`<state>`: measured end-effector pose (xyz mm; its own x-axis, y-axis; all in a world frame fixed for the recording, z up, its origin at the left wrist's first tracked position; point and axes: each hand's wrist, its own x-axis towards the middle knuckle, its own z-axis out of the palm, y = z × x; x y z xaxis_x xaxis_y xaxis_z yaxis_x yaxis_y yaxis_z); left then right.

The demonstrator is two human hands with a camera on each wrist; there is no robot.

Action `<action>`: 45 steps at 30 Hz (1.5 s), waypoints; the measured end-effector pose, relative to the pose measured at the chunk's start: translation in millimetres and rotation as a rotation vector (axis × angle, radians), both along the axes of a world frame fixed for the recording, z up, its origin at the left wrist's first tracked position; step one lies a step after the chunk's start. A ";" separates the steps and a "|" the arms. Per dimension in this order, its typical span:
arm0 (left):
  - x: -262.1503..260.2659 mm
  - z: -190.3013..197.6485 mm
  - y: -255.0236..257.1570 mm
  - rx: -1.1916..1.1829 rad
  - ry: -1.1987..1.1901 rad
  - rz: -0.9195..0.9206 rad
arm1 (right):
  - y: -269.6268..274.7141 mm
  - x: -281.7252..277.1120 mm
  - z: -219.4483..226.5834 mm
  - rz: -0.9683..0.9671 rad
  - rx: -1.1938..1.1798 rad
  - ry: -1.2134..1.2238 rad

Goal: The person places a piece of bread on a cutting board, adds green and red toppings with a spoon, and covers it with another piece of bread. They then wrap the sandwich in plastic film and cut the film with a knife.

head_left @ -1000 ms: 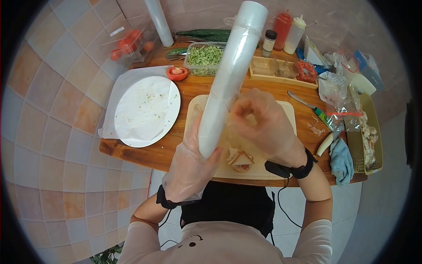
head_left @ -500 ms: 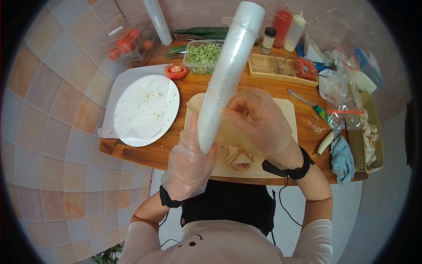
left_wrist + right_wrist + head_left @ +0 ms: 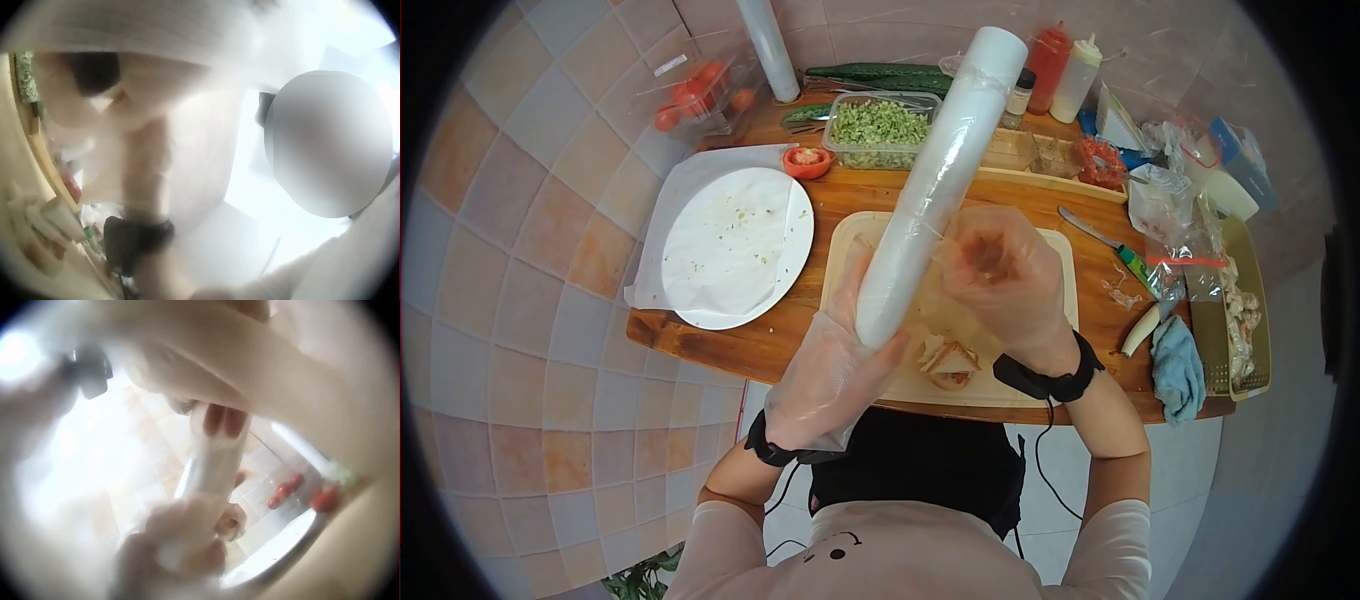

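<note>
My gloved left hand (image 3: 825,375) grips the lower end of a long roll of plastic film (image 3: 935,190), which slants up and away over the cutting board. The gloved right hand (image 3: 1010,275) is close to the roll's right side, its fingers curled and pinching a bit of film (image 3: 940,240) that comes off the roll. From the right wrist, reddish fingertips (image 3: 224,420) show against the roll (image 3: 215,459). A cut sandwich (image 3: 950,362) stands on the cream cutting board (image 3: 1048,385) below the hands. The left wrist view is mostly blurred.
A paper-lined white plate (image 3: 800,245) lies at the left, near a cut tomato (image 3: 807,162). Chopped greens fill a plastic box (image 3: 878,157) behind. To the right are a knife (image 3: 1090,228), a blue cloth (image 3: 1178,368) and a basket (image 3: 1255,320); sauce bottles (image 3: 1048,70) stand at the back.
The roll's top end has swung right and come slightly lower. My right hand has rolled over and moved a little right, away from the roll; the left still holds the lower end.
</note>
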<state>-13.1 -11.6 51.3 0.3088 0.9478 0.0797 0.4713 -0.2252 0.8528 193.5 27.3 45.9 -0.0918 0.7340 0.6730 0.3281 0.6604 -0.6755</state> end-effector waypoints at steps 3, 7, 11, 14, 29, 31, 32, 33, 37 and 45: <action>-3.2 -1.3 0.5 -0.147 -0.059 -0.025 | -9.4 -3.0 13.0 0.291 -0.514 0.532; -8.3 1.2 4.6 -0.366 -0.228 -0.103 | -3.5 7.0 31.4 0.275 -0.705 0.493; -13.3 10.7 2.0 -0.557 -0.427 -0.137 | -0.4 14.7 37.2 0.357 -0.771 0.456; -13.8 -0.9 1.8 -0.481 -0.460 -0.124 | -1.4 13.0 41.9 0.347 -0.835 0.416; -5.1 8.1 -3.3 -0.074 -0.004 0.082 | -0.8 9.7 43.0 0.115 -0.587 -0.253; -8.9 2.2 -0.8 -0.131 0.002 0.083 | 0.4 11.2 38.6 0.182 -0.428 -0.370; -10.7 -4.9 2.8 -0.147 -0.141 0.052 | 0.1 11.1 39.3 0.245 -0.398 -0.410; -12.5 -14.1 8.3 -0.163 -0.285 0.020 | -0.4 11.0 39.5 0.307 -0.368 -0.450; -32.5 3.5 25.4 -0.407 -0.539 0.159 | -15.2 7.7 34.2 0.436 -0.214 -0.523; -29.9 9.3 4.8 -0.558 -0.877 0.047 | -2.8 8.9 46.8 0.324 -0.694 0.160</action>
